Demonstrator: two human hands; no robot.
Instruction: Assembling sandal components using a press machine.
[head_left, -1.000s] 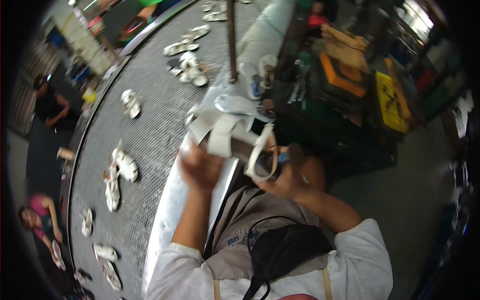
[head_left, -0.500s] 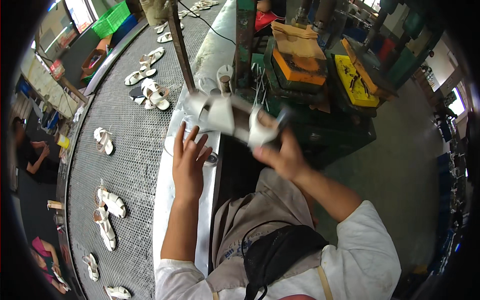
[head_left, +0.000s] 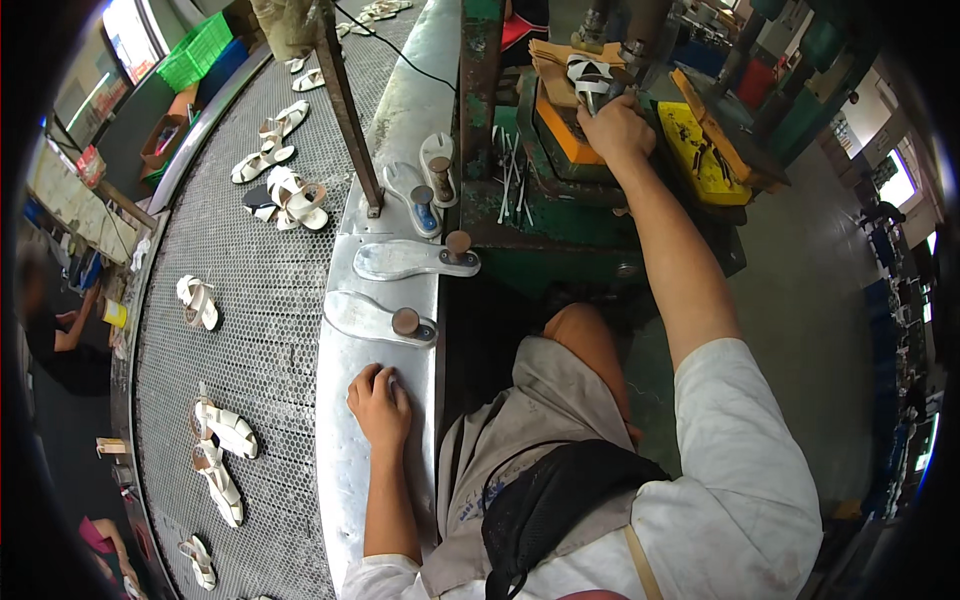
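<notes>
My right hand (head_left: pixel 618 128) reaches out to the far right and grips a white sandal (head_left: pixel 590 70) by its heel end, where a grey metal piece shows beside the fingers. The sandal is over the orange pad (head_left: pixel 570 132) of a green machine, on or just above a tan sheet (head_left: pixel 552 68); I cannot tell whether it touches. My left hand (head_left: pixel 380 405) rests on the metal ledge (head_left: pixel 375 500) with its fingers curled in, apparently around nothing. Farther along the ledge lie several foot-shaped metal plates (head_left: pixel 375 316) with round brown knobs.
White sandals (head_left: pixel 222 428) lie spread over a perforated conveyor (head_left: pixel 290 390) on the left. Thin metal rods (head_left: pixel 512 180) lie beside the orange pad. A yellow tray (head_left: pixel 690 150) stands right of it. A rusty post (head_left: pixel 350 110) rises from the ledge. Across the conveyor are other people.
My right hand has carried the sandal from above my lap, away from me, to the orange pad. My left hand has drawn back along the ledge and curled its fingers. The conveyor sandals have shifted slightly.
</notes>
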